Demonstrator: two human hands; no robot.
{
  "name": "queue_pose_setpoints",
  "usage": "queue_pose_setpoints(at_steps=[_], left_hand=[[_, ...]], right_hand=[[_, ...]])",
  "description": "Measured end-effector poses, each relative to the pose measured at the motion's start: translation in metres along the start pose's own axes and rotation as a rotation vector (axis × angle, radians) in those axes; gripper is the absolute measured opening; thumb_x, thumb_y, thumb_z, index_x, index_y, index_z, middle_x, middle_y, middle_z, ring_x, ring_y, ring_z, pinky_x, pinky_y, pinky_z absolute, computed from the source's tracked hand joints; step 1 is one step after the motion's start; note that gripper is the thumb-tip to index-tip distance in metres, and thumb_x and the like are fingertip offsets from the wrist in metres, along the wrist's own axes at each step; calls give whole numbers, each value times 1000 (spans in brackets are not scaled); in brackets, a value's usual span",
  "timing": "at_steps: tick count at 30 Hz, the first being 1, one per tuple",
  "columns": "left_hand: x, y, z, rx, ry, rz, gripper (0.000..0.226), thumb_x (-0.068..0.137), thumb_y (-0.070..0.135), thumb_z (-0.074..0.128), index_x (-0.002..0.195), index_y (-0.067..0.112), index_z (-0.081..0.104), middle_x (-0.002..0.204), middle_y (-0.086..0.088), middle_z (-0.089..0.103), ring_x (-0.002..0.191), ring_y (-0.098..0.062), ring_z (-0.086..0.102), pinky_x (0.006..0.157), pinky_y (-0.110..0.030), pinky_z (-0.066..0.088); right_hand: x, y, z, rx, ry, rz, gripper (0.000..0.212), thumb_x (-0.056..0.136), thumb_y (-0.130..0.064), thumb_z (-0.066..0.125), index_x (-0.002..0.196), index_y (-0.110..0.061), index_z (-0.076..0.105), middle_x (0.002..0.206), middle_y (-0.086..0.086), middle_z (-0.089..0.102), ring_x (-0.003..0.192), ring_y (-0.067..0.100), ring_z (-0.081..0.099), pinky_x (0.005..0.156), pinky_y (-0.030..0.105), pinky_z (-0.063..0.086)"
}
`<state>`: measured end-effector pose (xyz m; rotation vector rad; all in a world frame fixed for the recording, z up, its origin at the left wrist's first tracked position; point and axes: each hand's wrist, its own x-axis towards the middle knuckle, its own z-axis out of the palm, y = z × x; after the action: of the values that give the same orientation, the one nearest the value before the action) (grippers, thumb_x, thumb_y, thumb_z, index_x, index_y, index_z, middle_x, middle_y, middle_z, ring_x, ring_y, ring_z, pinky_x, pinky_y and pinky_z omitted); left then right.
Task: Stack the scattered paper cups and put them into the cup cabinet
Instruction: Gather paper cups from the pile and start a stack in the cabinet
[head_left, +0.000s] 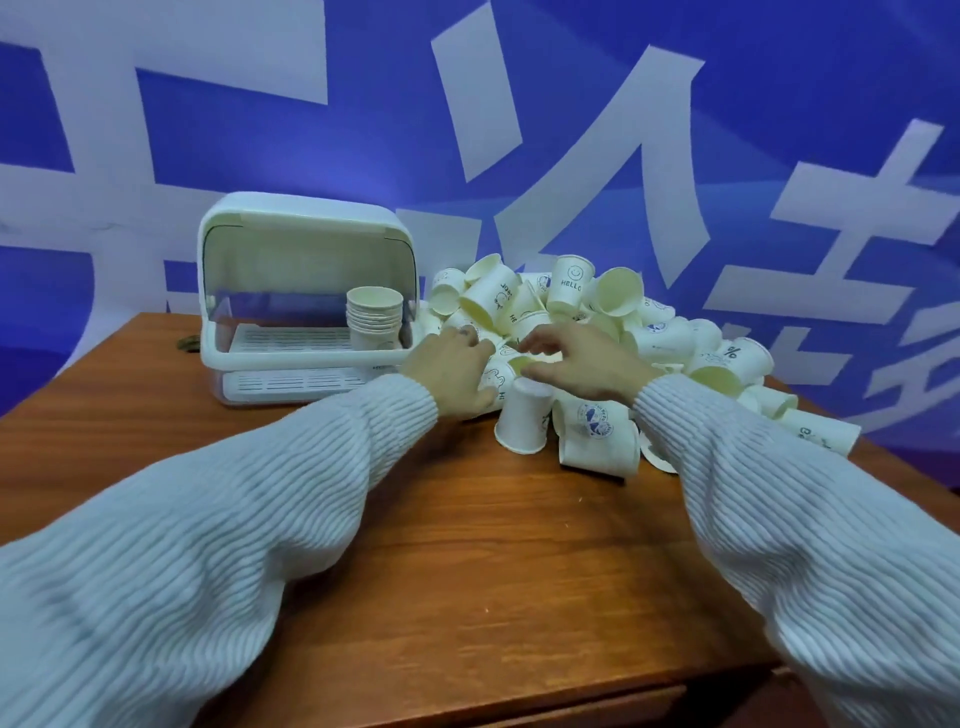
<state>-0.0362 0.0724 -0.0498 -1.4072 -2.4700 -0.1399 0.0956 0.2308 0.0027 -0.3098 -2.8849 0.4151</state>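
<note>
At the table's far edge: both hands reach into the cup pile, cabinet open at left.

Cabinet (306, 291) near far-left corner, lid up, one stack (374, 317) upright at its right end. Left hand (451, 371) at pile's (597, 332) left edge, fingers curled, hold hidden, cannot tell. Right hand (574, 364) pinching the rim of a cup (519, 364) lying on its side between both hands; right hand is nearer. Upside-down cup (523, 415) sits just below, on table (467, 545).

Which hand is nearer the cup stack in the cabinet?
Left. The left hand is just right of the cabinet's cup stack; the right hand is farther right, over the loose cup pile.
</note>
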Motion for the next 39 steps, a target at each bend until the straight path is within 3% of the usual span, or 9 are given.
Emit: queue_pose_setpoints(at_steps=[5,15,20,24,28,30,32,35,39], left_hand=[[-1,18,15,-31,-52,-56,58,94,53,51,138,14,46,127,-14,59,120,-35,55,95,-45,45],[-7,9,11,-234,-130,-184,84,81,58,55,149,17,29,140,-19,47,128,-38,48,98,-48,48],[-14,-3,-22,-590,163,-265,84,76,50,50,151,21,28,134,-16,57,119,-38,56,97,-48,49],[-14,-15,-39,-1052,379,-419,89,76,45,53,155,18,23,146,-12,43,129,-30,49,109,-49,43],[-20,-19,-52,-1341,385,-478,76,77,37,55,146,22,29,131,-9,49,113,-27,58,69,-38,62],[-24,-23,-54,-1415,399,-496,63,87,28,58,143,22,30,129,-10,49,106,-25,60,57,-28,57],[-28,-34,-57,-1494,432,-544,60,85,29,60,137,26,31,127,-12,51,102,-31,65,59,-38,59],[-38,-52,-60,-1510,420,-549,53,92,25,61,134,26,29,127,-14,53,95,-29,66,81,-53,59],[-51,-83,-63,-1277,620,-616,62,88,26,65,138,23,28,119,-5,52,105,-26,62,74,-30,61]], right_hand=[[-12,2,6,-222,-233,-38,80,85,-31,74,156,-38,38,158,-7,41,135,18,50,105,34,45],[-9,6,7,-154,-125,-36,62,78,-32,83,131,-28,51,125,3,58,104,24,58,84,37,48],[-12,2,-12,107,24,24,56,80,-27,82,124,-23,47,110,4,57,88,21,57,67,29,45],[-9,-15,-11,558,253,102,57,91,-31,70,144,-37,50,99,2,60,83,12,59,80,30,52],[5,-44,7,945,385,183,69,88,-34,63,154,-38,42,139,1,59,111,17,68,97,41,59],[9,-58,13,933,340,141,72,91,-31,58,158,-42,34,130,13,64,105,25,70,98,47,58],[12,-71,17,819,254,64,72,95,-26,57,159,-43,29,122,17,64,100,30,69,96,46,59],[17,-89,25,695,163,-52,62,93,-20,66,148,-31,38,114,-8,57,103,7,62,90,35,60],[47,-101,35,582,293,-41,20,94,-38,64,102,-22,57,98,-5,65,89,14,62,85,37,53]])
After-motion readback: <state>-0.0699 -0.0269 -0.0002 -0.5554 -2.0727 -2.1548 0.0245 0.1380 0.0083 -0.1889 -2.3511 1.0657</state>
